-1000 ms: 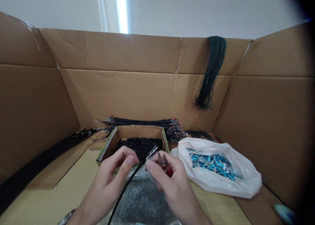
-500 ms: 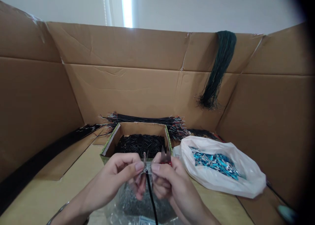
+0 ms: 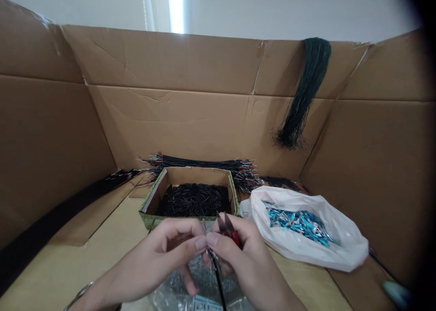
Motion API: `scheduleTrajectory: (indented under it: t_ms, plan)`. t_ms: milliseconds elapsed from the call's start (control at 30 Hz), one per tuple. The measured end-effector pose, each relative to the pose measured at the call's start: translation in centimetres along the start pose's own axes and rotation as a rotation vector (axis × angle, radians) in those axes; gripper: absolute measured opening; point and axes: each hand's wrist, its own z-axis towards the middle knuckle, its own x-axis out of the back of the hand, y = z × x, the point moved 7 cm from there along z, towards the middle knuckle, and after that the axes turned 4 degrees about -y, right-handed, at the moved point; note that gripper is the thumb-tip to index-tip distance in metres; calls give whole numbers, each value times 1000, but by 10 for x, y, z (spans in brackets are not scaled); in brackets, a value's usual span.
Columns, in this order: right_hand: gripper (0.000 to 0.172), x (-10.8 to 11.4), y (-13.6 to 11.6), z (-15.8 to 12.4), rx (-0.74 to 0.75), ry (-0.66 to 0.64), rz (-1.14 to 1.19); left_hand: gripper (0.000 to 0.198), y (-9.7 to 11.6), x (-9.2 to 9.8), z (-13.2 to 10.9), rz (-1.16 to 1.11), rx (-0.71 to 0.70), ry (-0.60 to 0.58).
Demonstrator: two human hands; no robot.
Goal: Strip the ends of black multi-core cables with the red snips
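The left hand point(image 3: 160, 256) pinches a thin black wire point(image 3: 218, 283), light and floppy, best held near its end; the right hand point(image 3: 245, 265) curls its fingers around red-handled snips point(image 3: 229, 231).

Tall corrugated cardboard panels point(image 3: 170, 120) stand around a pale tan work surface point(image 3: 98, 268), creased and taped at the joins. Above them, a plain white wall point(image 3: 272, 7) fills the back. Left of centre, a narrow vertical strip of bright light point(image 3: 176, 7) runs beside a hanging cord point(image 3: 143, 7).
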Motion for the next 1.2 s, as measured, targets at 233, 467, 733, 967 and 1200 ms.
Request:
scheduleTrajectory:
  t_ms: [233,467,733,967,1200]
  plan:
    - [32,6,13,5,-16,78,127,32,-3,3,4,-41,-25,-9]
    - [25,6,-12,2,157,36,126,32,-8,2,6,-14,-33,19]
    - [27,7,11,8,42,101,383,32,-6,5,5,-65,-102,55]
    - [30,22,-11,-2,120,156,-117,32,9,23,-3,-22,-243,229]
    - [36,14,-15,-2,84,52,-250,30,9,11,-3,49,-253,286]
